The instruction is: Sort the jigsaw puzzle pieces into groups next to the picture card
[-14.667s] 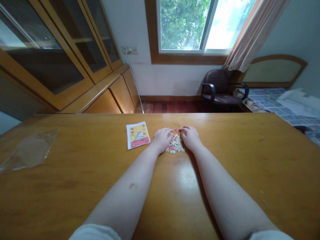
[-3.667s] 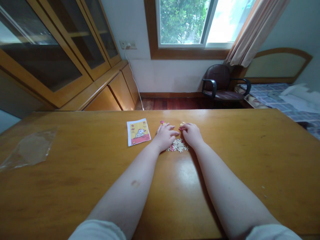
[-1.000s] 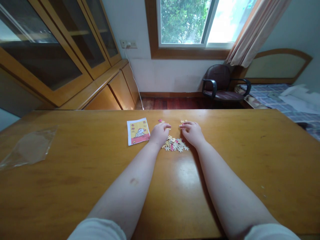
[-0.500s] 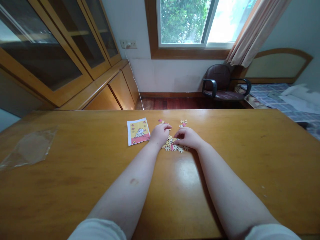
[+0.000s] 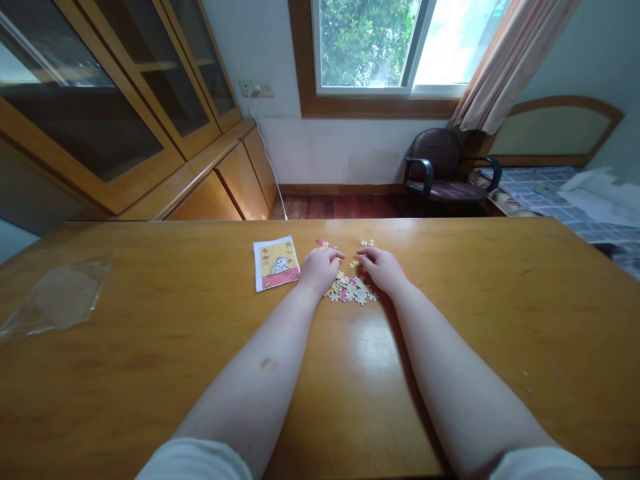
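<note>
A loose heap of small jigsaw puzzle pieces [image 5: 352,291], cream, yellow and pink, lies on the wooden table [image 5: 350,387]. Beside its upper left edge rests my left hand [image 5: 320,268], its fingers stretched toward the right with nothing visible in them. My right hand [image 5: 384,268] is above the heap's right side, fingers apart and pointing left. One yellow puzzle piece [image 5: 354,265] lies close to its fingertips; whether they touch it is unclear. Several pieces [image 5: 367,243] sit beyond my right hand, and a few pink and yellow ones [image 5: 324,243] lie behind my left hand.
Left of my hands lies a picture card [image 5: 277,265] with a white cartoon animal on yellow and pink. A clear plastic bag [image 5: 60,293] is on the table's far left. Beyond the table stand a glass-door cabinet [image 5: 135,143] and a dark office chair [image 5: 443,163].
My right hand has drawn back from the heap, moving slightly up and to the right, which uncovers more pieces. My left hand stays in nearly the same place.
</note>
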Motion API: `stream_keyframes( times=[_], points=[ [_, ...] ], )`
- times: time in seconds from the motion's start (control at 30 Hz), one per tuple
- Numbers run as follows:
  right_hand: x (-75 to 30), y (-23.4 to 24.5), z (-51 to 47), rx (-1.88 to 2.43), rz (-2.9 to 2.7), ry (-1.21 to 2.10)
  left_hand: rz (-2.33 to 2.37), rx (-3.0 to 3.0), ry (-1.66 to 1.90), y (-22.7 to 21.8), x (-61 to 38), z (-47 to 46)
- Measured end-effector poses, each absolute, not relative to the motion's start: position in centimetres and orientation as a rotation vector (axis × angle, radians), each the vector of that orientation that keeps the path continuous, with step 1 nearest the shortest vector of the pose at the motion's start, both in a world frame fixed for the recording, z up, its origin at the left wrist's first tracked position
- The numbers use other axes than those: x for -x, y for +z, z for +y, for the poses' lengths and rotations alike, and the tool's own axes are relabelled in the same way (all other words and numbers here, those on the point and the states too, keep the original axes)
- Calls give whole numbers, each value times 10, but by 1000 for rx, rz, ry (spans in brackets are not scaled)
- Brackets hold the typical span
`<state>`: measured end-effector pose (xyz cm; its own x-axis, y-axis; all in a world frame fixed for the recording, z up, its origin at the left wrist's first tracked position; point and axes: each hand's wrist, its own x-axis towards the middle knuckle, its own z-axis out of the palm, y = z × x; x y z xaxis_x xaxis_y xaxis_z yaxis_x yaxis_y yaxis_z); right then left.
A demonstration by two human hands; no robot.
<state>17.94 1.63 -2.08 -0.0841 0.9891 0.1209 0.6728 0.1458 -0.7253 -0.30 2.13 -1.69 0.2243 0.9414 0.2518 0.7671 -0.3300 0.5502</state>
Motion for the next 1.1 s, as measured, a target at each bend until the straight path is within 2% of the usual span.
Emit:
stream_keyframes(
  times=[0.2, 0.33, 0.53, 0.73, 1.1],
  points=[
    [-178, -22, 18, 1443, -1782, 852, 1464, -2419, 651, -17, -1, 14],
    [-179, -24, 19, 1467, -1701, 838, 1504, -2435, 546, -18, -2, 12],
    [-186, -14, 13, 1588, -1704, 922, 1647, -2312, 633, -18, -1, 15],
    [-183, -9, 8, 1520, -1782, 1026, 1288, -2452, 648, -14, -2, 14],
    [-183, -17, 15, 1497, -1798, 784, 1194, -2477, 668, -15, -2, 13]
  ],
)
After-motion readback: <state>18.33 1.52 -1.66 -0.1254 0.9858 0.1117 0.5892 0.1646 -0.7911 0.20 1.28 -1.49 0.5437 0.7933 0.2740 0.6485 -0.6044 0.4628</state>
